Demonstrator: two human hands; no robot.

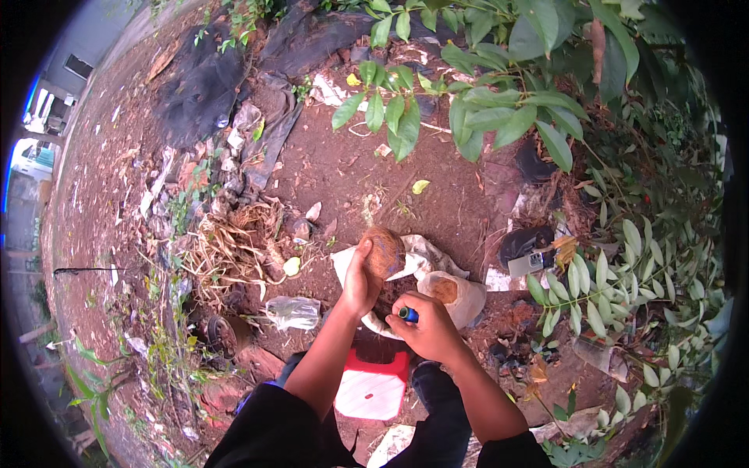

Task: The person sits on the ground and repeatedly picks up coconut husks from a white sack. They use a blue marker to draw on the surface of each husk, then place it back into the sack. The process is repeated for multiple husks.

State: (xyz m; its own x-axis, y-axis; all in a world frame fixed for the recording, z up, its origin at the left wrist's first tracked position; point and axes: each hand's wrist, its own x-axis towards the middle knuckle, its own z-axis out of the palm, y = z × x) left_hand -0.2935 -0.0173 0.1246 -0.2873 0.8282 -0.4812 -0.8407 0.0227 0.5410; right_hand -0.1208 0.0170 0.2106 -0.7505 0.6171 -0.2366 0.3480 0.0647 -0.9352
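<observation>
My left hand (pixel 358 282) is wrapped around a round brown coconut (pixel 385 253), holding it up in front of me. Close to it on the right, my right hand (pixel 430 331) is closed around a tool with a blue handle (pixel 408 313). Only the round handle end shows above the fist, so the kind of tool cannot be told. Under both hands lies a white cloth or sack (pixel 421 251) spread on the ground. An opened whitish bag (pixel 468 300) with brown stuff inside stands just beyond my right hand.
A red stool with a pale top (pixel 373 388) stands between my legs. To the left are a clear plastic bag (pixel 293 313), a dark pot (pixel 227 334) and a heap of dry stalks (pixel 234 249). A phone (pixel 529 264) rests on the right. Leafy branches (pixel 507 109) overhang from the upper right.
</observation>
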